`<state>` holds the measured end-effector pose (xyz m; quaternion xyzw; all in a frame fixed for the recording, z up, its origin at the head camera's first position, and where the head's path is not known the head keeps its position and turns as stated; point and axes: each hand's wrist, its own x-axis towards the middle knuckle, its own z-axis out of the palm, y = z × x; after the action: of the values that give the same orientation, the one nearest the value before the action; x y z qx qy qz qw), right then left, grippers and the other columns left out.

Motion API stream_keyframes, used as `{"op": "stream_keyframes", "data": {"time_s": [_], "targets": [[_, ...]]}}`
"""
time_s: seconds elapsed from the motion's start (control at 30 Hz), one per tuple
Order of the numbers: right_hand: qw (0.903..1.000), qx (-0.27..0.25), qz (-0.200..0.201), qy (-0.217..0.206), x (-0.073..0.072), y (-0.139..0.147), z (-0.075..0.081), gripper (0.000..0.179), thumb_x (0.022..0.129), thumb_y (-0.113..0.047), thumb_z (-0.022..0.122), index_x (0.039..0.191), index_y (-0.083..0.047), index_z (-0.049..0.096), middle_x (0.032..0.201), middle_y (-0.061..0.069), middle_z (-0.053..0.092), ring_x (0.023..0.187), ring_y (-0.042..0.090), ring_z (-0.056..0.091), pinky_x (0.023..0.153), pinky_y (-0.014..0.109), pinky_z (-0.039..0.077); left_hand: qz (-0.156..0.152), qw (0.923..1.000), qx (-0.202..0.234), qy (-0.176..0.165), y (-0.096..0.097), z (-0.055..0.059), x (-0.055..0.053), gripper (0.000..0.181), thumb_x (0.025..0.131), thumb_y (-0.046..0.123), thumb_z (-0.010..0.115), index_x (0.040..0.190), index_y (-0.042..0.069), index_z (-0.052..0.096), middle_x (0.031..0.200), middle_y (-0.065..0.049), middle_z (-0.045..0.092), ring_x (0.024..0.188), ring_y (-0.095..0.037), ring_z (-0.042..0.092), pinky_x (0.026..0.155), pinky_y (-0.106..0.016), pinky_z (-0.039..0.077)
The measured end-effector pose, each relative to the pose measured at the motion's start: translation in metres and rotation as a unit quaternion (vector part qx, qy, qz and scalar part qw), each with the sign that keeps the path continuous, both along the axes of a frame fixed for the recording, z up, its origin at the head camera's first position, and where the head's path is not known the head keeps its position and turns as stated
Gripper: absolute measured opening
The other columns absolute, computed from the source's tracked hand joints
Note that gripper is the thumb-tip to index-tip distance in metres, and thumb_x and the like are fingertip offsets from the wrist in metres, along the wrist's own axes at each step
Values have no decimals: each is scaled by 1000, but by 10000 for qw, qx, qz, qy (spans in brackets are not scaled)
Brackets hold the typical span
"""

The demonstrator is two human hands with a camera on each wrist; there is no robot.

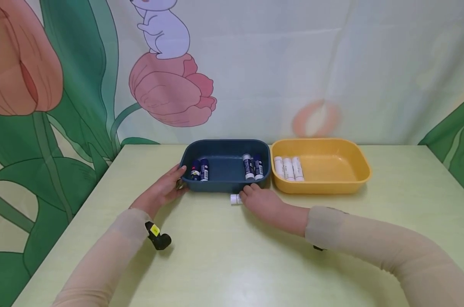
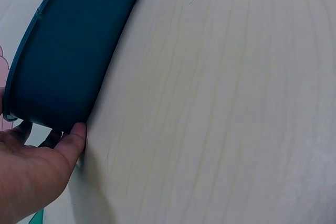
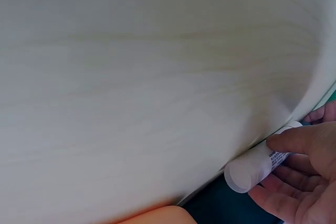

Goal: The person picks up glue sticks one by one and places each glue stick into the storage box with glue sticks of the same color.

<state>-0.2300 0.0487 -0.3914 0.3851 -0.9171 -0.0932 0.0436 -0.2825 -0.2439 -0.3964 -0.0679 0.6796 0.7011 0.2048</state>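
My left hand holds the left end of a dark blue tray; in the left wrist view, its fingertips touch the tray's end wall. My right hand pinches a white glue stick lying sideways just in front of the blue tray. The right wrist view shows the thumb on one side of this glue stick and fingers on the other. Inside the blue tray are two dark blue glue sticks at the left and two more glue sticks with dark labels at the right.
A yellow tray stands right beside the blue one, with three white glue sticks at its left end. Both trays are at the back of the pale table. Behind hangs a printed cloth.
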Motion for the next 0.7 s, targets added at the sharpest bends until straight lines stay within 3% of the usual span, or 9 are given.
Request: {"op": "stream_keyframes", "data": {"time_s": [0.23,0.43,0.57,0.7], "targets": [[10000,-51,42,21,1,2,1,29,98,3,61,126,-3,66,116,12,66,103,27,59,78,35,63,-17,10000,-7,13,0,-1,0,59,114,32,24,166,21,1,174,-18,5,161,-31,6,132,-52,13],[9974,-446,-158,-549,6,10,10,32,96,0,65,128,-2,65,120,14,66,108,28,58,94,38,59,13,9999,-105,-19,0,-1,0,59,113,35,26,166,23,2,174,-16,5,162,-31,7,131,-52,14],[9858,-1036,-504,-1226,6,20,18,34,93,-4,70,127,-1,65,120,14,68,108,28,60,99,39,57,5,9999,-133,-3,0,0,0,59,114,35,25,166,24,1,174,-16,6,161,-31,8,131,-52,15],[9695,-1604,-773,-1686,4,34,27,35,90,-5,72,124,0,66,117,14,70,100,24,62,94,37,57,12,9999,-121,-23,0,0,0,58,114,34,24,166,24,1,174,-16,6,161,-31,8,131,-52,14]]}}
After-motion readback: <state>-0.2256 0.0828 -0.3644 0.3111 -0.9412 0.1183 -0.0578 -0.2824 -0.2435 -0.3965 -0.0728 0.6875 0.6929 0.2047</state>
